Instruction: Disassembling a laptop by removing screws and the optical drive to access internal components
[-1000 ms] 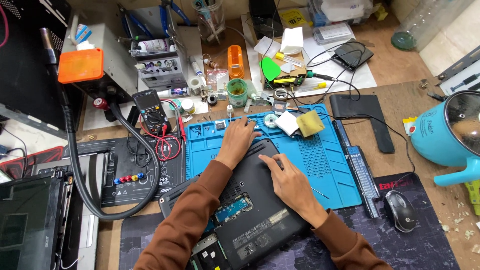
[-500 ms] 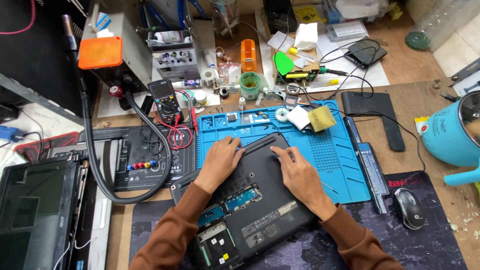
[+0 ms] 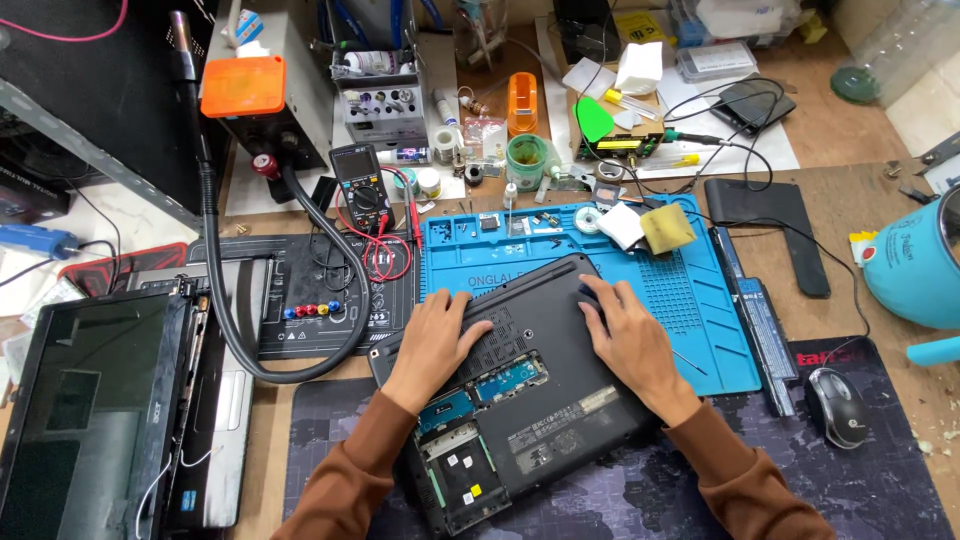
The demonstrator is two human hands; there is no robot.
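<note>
A black laptop (image 3: 530, 400) lies upside down and tilted, half on the blue work mat (image 3: 690, 310), with its bottom bays uncovered and boards showing. My left hand (image 3: 435, 340) rests flat on the laptop's left rear part, fingers spread. My right hand (image 3: 625, 335) lies flat on its right rear corner, fingers over the edge. Both sleeves are brown. Neither hand holds a tool.
A second opened laptop (image 3: 90, 420) lies at the left. A multimeter (image 3: 360, 185) with red leads, a black hose (image 3: 230, 330), a green jar (image 3: 527, 160), a yellow sponge (image 3: 667, 227), a long black battery (image 3: 755, 315), a mouse (image 3: 835, 405) and a blue pot (image 3: 915, 260) surround the mat.
My left hand has come back from the mat's top edge onto the laptop. My right hand has slid up to the laptop's right rear corner.
</note>
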